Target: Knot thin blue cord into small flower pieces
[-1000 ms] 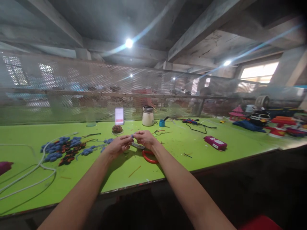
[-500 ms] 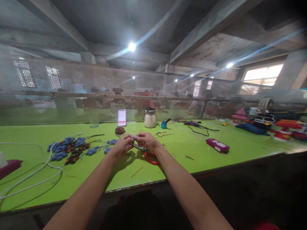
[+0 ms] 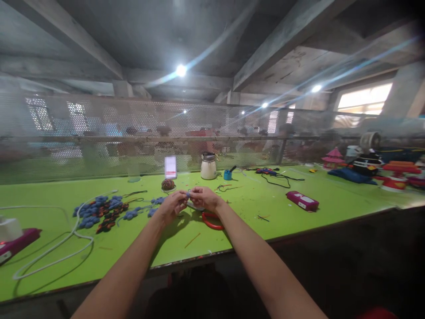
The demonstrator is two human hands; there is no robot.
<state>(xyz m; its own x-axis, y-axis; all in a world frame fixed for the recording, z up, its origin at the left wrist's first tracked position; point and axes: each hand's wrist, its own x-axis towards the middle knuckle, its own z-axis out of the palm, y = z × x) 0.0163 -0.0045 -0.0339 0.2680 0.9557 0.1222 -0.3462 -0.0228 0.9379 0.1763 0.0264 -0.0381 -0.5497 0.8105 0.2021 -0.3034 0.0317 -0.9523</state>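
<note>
My left hand (image 3: 172, 204) and my right hand (image 3: 205, 197) meet above the green table (image 3: 232, 221), fingers pinched together on a small blue knotted piece (image 3: 187, 194). Red-handled scissors (image 3: 210, 219) lie on the table just under my right wrist. A pile of blue and dark knotted cord pieces (image 3: 101, 210) lies to the left of my hands. A small ball of dark cord (image 3: 168, 184) sits behind them.
A perforated metal screen (image 3: 133, 137) runs along the table's far side. A phone (image 3: 170, 166), a white kettle (image 3: 208, 168), a blue cup (image 3: 227, 174), black cords (image 3: 275, 178) and a magenta box (image 3: 302, 201) stand about. White cable (image 3: 63, 239) loops at left by a magenta device (image 3: 16, 241).
My hands stay pinched together on the small blue piece. The view has shifted left, bringing the magenta device with a white part further into view at the left edge.
</note>
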